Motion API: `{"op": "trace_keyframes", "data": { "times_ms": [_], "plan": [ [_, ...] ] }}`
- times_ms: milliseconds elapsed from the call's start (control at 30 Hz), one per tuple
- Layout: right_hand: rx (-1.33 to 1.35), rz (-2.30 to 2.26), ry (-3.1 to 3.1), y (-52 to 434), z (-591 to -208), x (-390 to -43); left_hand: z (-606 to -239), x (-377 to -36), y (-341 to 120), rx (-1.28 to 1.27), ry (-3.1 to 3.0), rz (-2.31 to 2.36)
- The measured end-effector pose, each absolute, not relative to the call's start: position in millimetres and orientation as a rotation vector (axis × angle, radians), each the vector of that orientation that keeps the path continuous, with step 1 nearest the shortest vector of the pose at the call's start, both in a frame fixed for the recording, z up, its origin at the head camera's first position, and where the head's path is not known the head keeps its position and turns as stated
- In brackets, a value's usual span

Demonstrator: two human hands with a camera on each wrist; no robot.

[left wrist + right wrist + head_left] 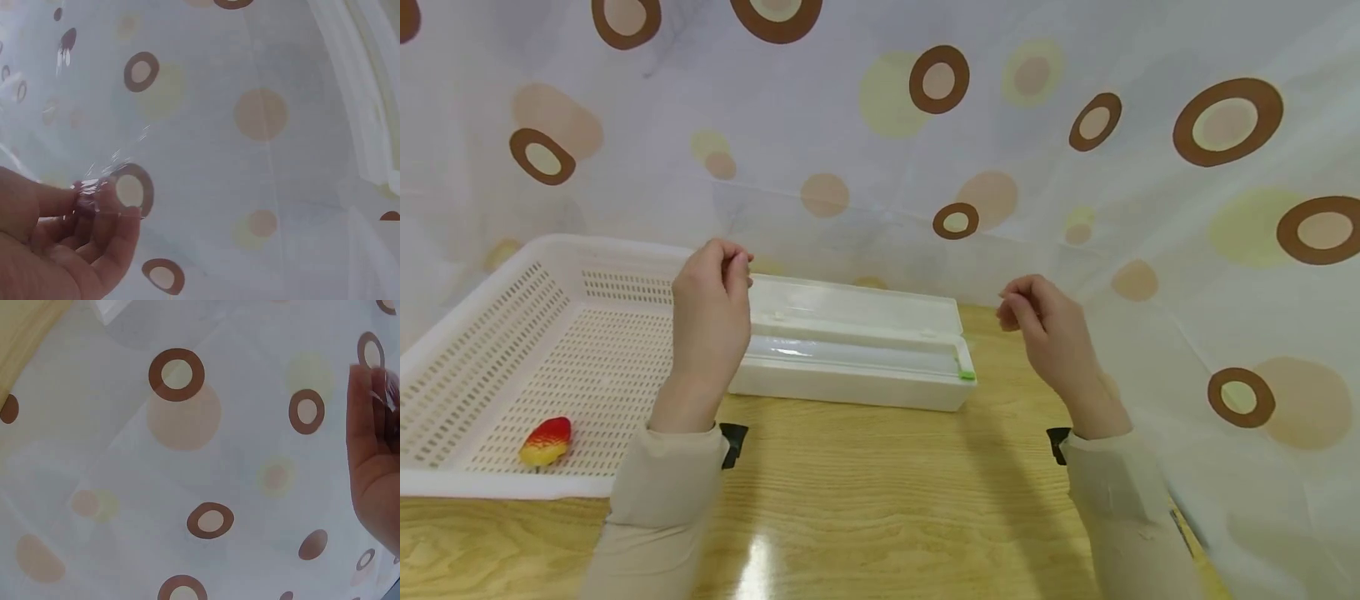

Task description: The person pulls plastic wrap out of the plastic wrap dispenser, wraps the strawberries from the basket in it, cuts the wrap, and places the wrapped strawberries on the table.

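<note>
The left hand (711, 312) is pinching one upper corner of a sheet of clear film (115, 164) between thumb and fingertips, and the right hand (1048, 333) is pinching what looks like the opposite corner, both raised to about the same height. The film is stretching between them, barely visible, with its long axis running parallel to the white dispenser box (850, 354), which is lying open on the bench (880, 500) just below and behind the hands. The left hand is hovering over the box's left end; the right is standing beyond its green-tipped right end.
</note>
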State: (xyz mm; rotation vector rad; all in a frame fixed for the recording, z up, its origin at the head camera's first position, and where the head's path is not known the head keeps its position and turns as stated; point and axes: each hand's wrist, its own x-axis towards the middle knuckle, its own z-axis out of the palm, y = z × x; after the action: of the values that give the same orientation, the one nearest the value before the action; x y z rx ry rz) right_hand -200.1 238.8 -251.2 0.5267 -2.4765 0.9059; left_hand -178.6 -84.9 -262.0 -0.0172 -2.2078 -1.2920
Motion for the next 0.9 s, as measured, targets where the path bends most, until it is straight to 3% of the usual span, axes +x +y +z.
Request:
{"op": "trace_keyframes", "data": {
  "times_ms": [300, 700, 900],
  "plan": [
    [0.813, 0.898, -2.815, 262, -243, -175, -253, -137, -106, -0.188, -2.812, -0.974],
    [1.177, 0.684, -3.094, 269, -247, -150, -281, -110, -119, -0.452, -2.923, -0.769],
    [1.225, 0.755, -3.212, 267, -254, -142, -295, -103, -122, -0.59, -2.978, -0.683]
  ]
}}
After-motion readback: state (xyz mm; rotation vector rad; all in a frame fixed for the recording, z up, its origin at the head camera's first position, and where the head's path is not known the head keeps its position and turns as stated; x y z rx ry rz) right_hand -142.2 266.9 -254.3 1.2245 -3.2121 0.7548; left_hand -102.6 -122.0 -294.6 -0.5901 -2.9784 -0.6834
